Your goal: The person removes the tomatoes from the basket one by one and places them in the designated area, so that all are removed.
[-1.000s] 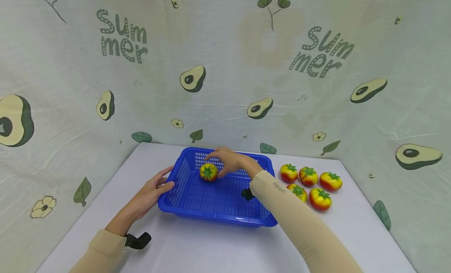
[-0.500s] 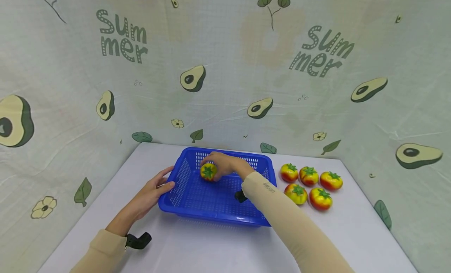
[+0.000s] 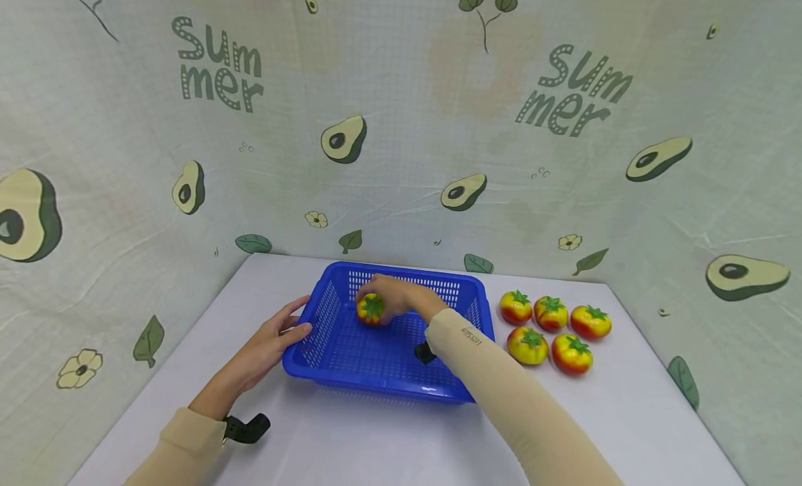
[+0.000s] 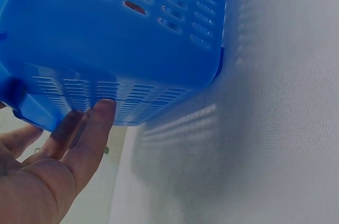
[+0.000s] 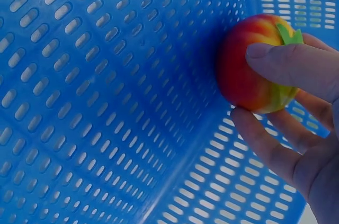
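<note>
A blue plastic basket (image 3: 388, 354) with slotted walls stands on the table. Inside, near its far left corner, my right hand (image 3: 395, 296) grips a red-and-yellow fruit (image 3: 370, 310) with a green leafy top. The right wrist view shows the thumb across the side of this fruit (image 5: 249, 70) and the other fingers under and behind it. At the basket's left side is my left hand (image 3: 272, 341), its thumb at the rim. In the left wrist view its fingers (image 4: 98, 134), nearly straight, touch the basket's outer wall (image 4: 132, 49).
Several similar red-and-yellow fruits (image 3: 571, 354) sit in two rows on the white table (image 3: 351, 444), right of the basket. A patterned cloth (image 3: 401, 124) rises behind the table and along both sides. Each wrist wears a black camera (image 3: 247, 428).
My right hand has moved left and its fingers have closed round the fruit in the basket, which has tilted slightly. The left hand and basket look unmoved.
</note>
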Available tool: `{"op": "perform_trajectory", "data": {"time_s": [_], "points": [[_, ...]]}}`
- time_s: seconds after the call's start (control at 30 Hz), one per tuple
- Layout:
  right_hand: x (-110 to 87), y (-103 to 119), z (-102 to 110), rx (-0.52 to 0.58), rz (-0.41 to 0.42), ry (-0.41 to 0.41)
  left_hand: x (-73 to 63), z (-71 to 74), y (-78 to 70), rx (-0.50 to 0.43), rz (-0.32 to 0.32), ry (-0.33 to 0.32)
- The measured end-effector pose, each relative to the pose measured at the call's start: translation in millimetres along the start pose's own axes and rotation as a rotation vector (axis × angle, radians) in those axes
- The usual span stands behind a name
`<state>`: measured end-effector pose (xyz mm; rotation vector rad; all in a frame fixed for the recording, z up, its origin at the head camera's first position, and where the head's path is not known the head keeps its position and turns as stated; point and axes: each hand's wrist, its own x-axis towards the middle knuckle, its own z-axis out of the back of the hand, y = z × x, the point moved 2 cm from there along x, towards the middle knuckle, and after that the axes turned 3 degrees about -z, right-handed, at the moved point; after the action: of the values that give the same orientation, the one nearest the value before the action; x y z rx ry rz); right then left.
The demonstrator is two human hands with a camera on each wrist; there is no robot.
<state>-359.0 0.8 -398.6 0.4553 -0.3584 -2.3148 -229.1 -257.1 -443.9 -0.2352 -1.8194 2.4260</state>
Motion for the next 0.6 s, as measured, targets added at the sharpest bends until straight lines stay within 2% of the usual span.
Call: {"op": "perform_trajectory", "data": {"time_s": [0.27,0.6], "points": [[-2.8,-0.8,3.4,-0.022,-0.011,0.018,0.9,-1.3,-0.1,0.004,0.01,-0.003],[-19.9,4.8,28.5,-0.04,-0.006,0.009,-0.1,-0.6,-0.6,0.017,0.017,-0.004]]}}
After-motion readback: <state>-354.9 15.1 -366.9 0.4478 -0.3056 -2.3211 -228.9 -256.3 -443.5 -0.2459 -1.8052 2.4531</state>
